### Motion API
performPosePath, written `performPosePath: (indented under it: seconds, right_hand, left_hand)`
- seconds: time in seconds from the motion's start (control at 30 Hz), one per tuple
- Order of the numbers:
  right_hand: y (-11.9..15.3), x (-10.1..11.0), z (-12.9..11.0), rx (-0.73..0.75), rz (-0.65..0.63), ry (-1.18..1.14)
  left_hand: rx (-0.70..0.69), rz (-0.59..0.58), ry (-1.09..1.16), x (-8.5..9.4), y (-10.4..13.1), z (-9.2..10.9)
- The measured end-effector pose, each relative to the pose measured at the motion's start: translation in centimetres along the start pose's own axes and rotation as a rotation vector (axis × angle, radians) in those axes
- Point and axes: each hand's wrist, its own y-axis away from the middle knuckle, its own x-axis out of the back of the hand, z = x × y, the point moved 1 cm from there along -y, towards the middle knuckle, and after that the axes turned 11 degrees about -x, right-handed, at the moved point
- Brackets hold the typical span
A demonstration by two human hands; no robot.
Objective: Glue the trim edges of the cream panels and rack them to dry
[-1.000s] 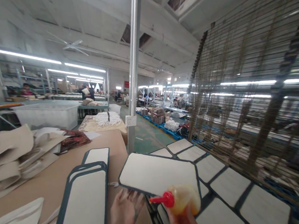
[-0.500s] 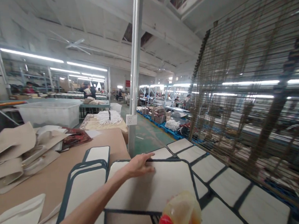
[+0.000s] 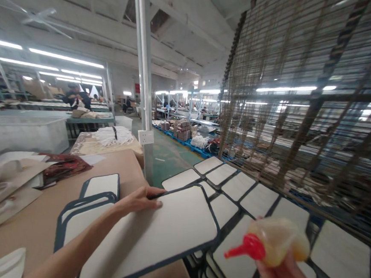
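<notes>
My left hand (image 3: 147, 198) grips the far edge of a cream panel with a dark blue-grey border (image 3: 154, 231), thumb on its face and fingers behind the edge. The panel is tilted, its near left corner lowest. In my right hand (image 3: 284, 270) is a squeeze bottle (image 3: 278, 236), translucent with yellowish contents, its red nozzle (image 3: 245, 247) pointing left toward the panel but apart from it. More bordered panels (image 3: 85, 217) lie stacked on the brown table (image 3: 128, 165) at left. Rows of similar panels (image 3: 259, 199) spread out to the right.
Cream cut pieces (image 3: 9, 183) heap on the table's left side. A metal post with a socket box (image 3: 146, 137) rises at the table's far corner. A tall wire rack (image 3: 296, 83) stands at right. Behind are a white tub (image 3: 21, 132) and a person (image 3: 78, 98).
The held panel has been lifted and turned, its near left corner swinging toward me. The bottle has moved right, away from the panel. The view has shifted right.
</notes>
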Motion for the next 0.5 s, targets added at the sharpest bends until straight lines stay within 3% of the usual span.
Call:
performPosePath:
  seconds: [0.03, 0.13, 0.23, 0.37, 0.5]
  right_hand:
    - [-0.2, -0.5, -1.2, -0.031, 0.092, -0.03]
    - [-1.1, -2.4, -4.1, 0.187, 0.222, -0.097]
    - [-2.1, -3.4, -5.2, 0.284, 0.127, -0.023]
    - [-2.9, -3.3, -5.4, 0.298, 0.008, 0.082]
    - [-3.3, -3.3, -5.5, 0.296, -0.032, 0.133]
  left_hand:
    - [0.02, -0.026, 0.043, -0.1, 0.4, 0.4]
    - [0.055, -0.079, 0.127, -0.5, 1.5, 1.7]
    - [0.062, -0.115, 0.158, -0.7, 2.1, 3.0]
    - [0.054, -0.151, 0.149, -0.8, 2.6, 4.7]
    - [0.071, -0.16, 0.124, -1.1, 2.9, 6.4]
